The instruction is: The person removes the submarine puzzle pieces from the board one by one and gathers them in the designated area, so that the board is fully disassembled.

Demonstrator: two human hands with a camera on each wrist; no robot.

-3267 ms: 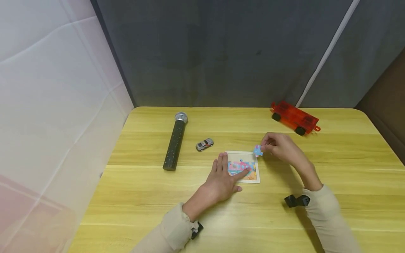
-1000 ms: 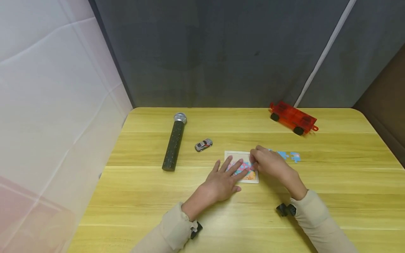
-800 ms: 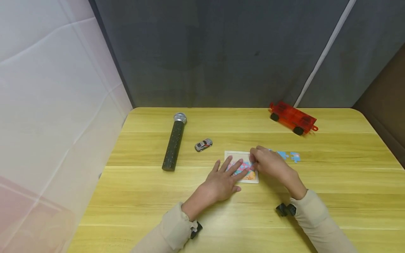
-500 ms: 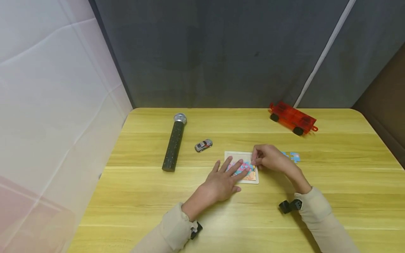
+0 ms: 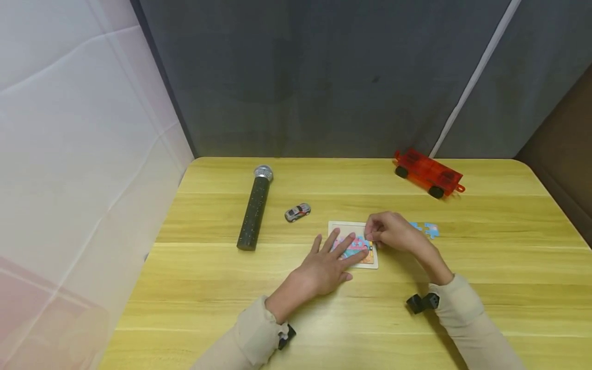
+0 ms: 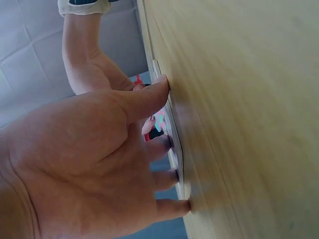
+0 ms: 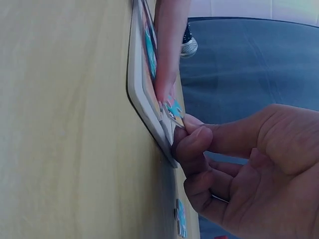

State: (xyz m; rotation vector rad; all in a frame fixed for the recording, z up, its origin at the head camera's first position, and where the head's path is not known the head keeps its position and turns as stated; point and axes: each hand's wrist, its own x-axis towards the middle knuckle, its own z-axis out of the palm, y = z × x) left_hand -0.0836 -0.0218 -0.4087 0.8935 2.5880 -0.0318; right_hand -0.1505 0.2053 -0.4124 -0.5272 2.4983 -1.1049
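A jigsaw puzzle in a pale frame (image 5: 375,263) lies on the wooden table, its lower part filled with pink, teal and orange pieces. Spread across it, my left hand (image 5: 326,267) rests with straight fingers; in the left wrist view its fingertips touch the board and table. At the frame's right edge, my right hand (image 5: 393,231) pinches a small puzzle piece (image 7: 173,110) between thumb and finger. In the right wrist view that piece is tilted above the board, close to a left fingertip. Loose blue puzzle pieces (image 5: 431,229) lie just beyond my right hand, partly hidden by it.
Left of the puzzle lie a dark speckled microphone (image 5: 254,213) and a small silver toy car (image 5: 297,211). A translucent red toy wagon (image 5: 427,173) with black wheels stands at the back right. A grey partition (image 5: 324,77) rises behind the table (image 5: 194,288).
My right hand has moved from above the frame's upper right corner down and left onto its right edge, then lifted slightly with the piece. My left fingers have spread wider over the puzzle.
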